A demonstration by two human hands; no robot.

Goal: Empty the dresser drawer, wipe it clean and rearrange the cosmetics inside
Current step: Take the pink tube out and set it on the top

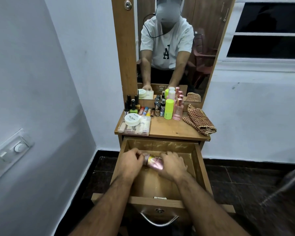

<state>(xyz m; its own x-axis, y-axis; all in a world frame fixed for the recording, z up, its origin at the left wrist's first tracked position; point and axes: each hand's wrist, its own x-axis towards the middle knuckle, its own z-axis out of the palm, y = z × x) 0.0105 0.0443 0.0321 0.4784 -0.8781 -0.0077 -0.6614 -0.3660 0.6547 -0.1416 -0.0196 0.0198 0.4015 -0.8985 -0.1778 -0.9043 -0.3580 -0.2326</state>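
Both hands, left hand (130,163) and right hand (171,165), grip a pink bottle (153,162) lying in the drawer (198,160). Emptying looks nearly done; next, lift it onto the surface (170,128).

I get even, fairly dim indoor light with soft shadows only. The window (266,29) at 1 o'clock is black. The mirror (170,48) shows mild glare at 12. Wide-angle bending curves the walls toward 9 and 3 o'clock, and something blurs at 4.

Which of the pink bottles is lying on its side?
The pink metallic bottle in the open wooden drawer, held by both hands; the clear pink glass bottles stand upright on top.
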